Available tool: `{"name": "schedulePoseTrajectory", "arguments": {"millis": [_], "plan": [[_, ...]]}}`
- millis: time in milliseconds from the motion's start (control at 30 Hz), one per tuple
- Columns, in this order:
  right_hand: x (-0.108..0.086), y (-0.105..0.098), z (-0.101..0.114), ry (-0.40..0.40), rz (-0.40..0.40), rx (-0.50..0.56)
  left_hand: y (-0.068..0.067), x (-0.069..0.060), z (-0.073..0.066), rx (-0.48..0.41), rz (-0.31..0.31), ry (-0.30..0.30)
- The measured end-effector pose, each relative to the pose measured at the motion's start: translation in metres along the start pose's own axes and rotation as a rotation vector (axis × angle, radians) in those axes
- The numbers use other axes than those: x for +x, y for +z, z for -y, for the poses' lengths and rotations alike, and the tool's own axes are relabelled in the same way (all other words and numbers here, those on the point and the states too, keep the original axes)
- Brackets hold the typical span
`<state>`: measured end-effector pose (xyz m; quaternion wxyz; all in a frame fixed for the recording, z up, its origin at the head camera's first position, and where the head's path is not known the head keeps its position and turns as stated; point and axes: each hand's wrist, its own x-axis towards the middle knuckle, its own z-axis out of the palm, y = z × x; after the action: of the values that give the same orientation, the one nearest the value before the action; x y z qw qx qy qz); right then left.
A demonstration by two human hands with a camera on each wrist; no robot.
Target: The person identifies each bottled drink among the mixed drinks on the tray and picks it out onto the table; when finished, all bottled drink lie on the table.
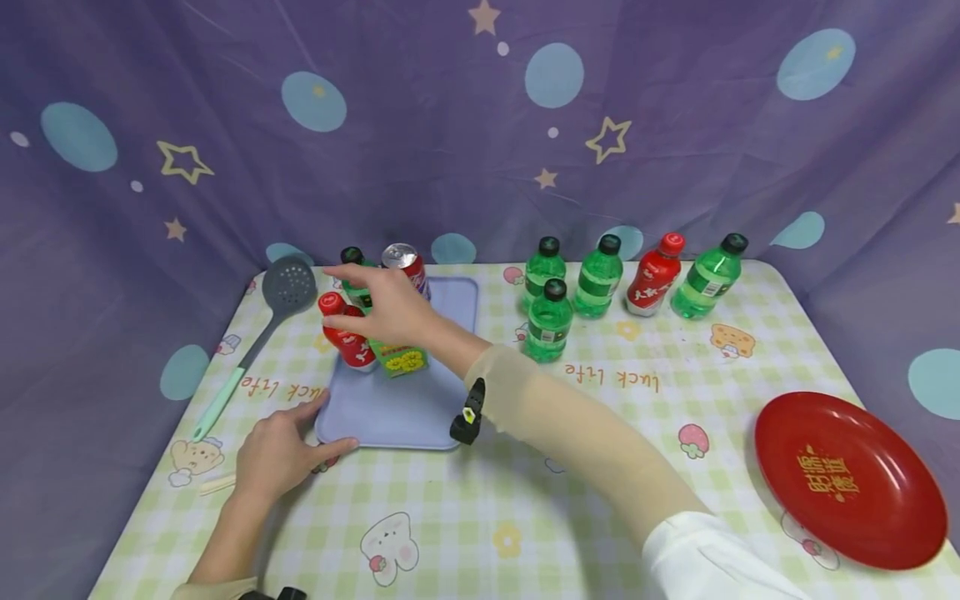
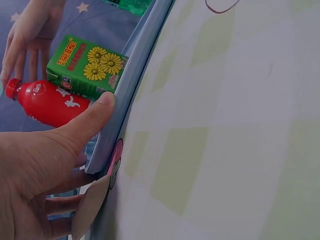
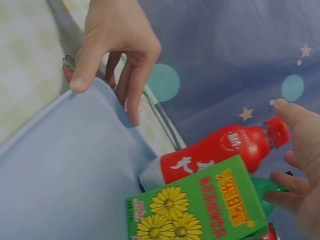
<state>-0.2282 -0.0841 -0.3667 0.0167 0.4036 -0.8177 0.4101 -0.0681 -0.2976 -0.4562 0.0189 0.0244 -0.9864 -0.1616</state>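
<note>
My left hand point(image 1: 277, 454) touches the near left corner of the blue tray point(image 1: 390, 417), with thumb and fingers spread at its rim. On the tray stand a red bottle point(image 1: 356, 346), a green carton point(image 1: 405, 360) with yellow flowers, a red can point(image 1: 405, 260) and a green bottle point(image 1: 352, 257). My right hand point(image 1: 390, 308) is over these with its fingers apart, close to the red bottle's cap. In the right wrist view the fingers point(image 3: 295, 190) stand beside the red bottle point(image 3: 220, 150), apart from its cap, holding nothing visible.
A grey slotted spatula point(image 1: 288, 287) with a mint handle lies left of the tray. Right of the tray stand several green bottles point(image 1: 550, 327) and one red bottle point(image 1: 654, 279). A red oval plate point(image 1: 847, 479) lies at the right edge of the checked tablecloth point(image 1: 600, 517).
</note>
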Motion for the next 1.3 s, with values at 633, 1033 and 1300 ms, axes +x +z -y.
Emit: {"name": "schedulePoseTrajectory", "arguments": {"millis": [633,1033,1300], "plan": [[0.002,0.025,-0.002,0.056,0.031,-0.051,-0.001,0.001,-0.001,0.008,0.024,-0.016],[0.001,0.021,0.002,0.049,-0.016,-0.021,-0.002,0.001,0.0,0.006,0.032,-0.019],[0.002,-0.002,0.017,0.014,-0.082,0.024,-0.002,0.001,-0.001,0.004,0.029,-0.026]]}}
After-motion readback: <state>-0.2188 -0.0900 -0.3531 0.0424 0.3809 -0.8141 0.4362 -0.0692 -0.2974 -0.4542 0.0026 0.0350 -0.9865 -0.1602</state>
